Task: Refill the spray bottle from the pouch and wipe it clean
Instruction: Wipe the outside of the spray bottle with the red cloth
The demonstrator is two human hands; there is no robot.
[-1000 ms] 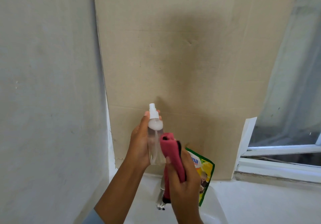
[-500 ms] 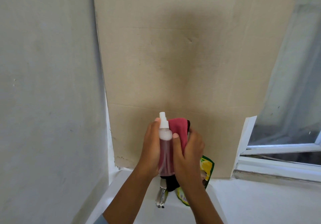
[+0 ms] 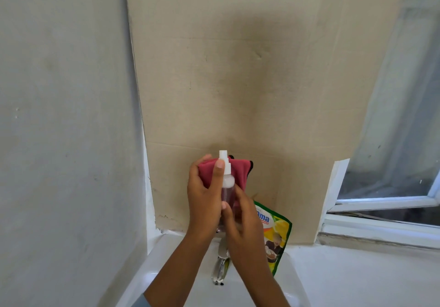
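A: Which step is it?

B: Wiping, I think. Above the sink (image 3: 166,256), the left hand (image 3: 202,197) closes on the pink cloth (image 3: 238,171) behind the upright spray bottle (image 3: 226,183); the right hand (image 3: 242,216) clasps the bottle low.

A: And next?

B: Rub round it. The pouch (image 3: 277,233) just beside reads only "ma".

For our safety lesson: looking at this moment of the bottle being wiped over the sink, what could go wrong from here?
1. The left hand has its thumb by the white nozzle of the spray bottle; pressing it could spray liquid.
2. The bottle is held above the sink and tap; a wet grip might slip and drop it.
3. The red cloth wraps behind the bottle, so the right hand may miss spots.
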